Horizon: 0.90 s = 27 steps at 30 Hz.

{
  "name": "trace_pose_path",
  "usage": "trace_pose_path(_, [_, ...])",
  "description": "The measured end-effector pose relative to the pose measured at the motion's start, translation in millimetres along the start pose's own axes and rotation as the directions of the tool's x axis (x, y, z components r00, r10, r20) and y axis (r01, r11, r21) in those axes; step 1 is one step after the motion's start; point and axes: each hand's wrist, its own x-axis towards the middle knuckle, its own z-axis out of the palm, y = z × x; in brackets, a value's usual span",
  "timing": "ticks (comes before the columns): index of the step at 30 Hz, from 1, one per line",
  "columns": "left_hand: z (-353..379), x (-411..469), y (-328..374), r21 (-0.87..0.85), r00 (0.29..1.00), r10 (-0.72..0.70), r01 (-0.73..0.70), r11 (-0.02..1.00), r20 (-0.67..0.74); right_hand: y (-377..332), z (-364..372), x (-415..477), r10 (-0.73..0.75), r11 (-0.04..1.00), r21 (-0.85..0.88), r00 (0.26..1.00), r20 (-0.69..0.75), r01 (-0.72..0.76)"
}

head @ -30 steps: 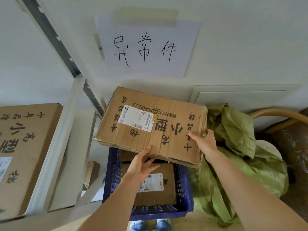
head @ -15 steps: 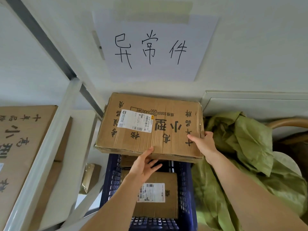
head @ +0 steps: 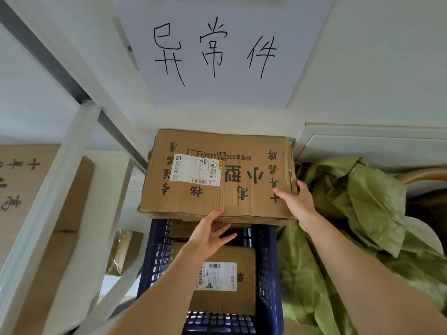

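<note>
A large flat cardboard box (head: 242, 189) with black printed characters and a white shipping label lies level across the far end of a blue plastic crate (head: 154, 257), against the wall. My right hand (head: 298, 204) grips its near right corner, thumb on top and fingers round the side. At the box's near edge my left hand (head: 209, 234) touches the rim with its thumb, while its fingers spread loosely below. Inside the crate lies a smaller labelled cardboard box (head: 232, 276), and another cardboard edge shows beneath the large box.
A white sheet with handwritten characters (head: 217, 52) is taped to the wall above. White metal shelving (head: 60, 180) with more cardboard boxes (head: 21, 180) stands on the left. A crumpled green sack (head: 362, 213) lies to the right of the crate, by a curved wooden chair back (head: 423, 174).
The large box has moved away from me and levelled out over the crate's far end. Both hands followed it, and my head has come closer.
</note>
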Motion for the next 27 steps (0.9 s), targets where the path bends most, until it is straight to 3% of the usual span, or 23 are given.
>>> trace_pose_path(12, [-4,3,-4,0.026,0.998,0.004,-0.006,1.000,0.057,-2,7,2,0.010,1.000,-0.008,1.000,-0.019,-0.010])
trace_pose_path(20, [-16,-22,5,0.100,0.999,0.019,-0.017,0.995,-0.026,-15,7,-26,-0.034,0.997,-0.070,0.997,-0.074,0.029])
trace_pose_path(27, [-42,-73,4,0.146,0.986,0.094,-0.074,0.987,-0.136,-31,10,-88,-0.173,0.982,-0.072,0.985,-0.007,0.172])
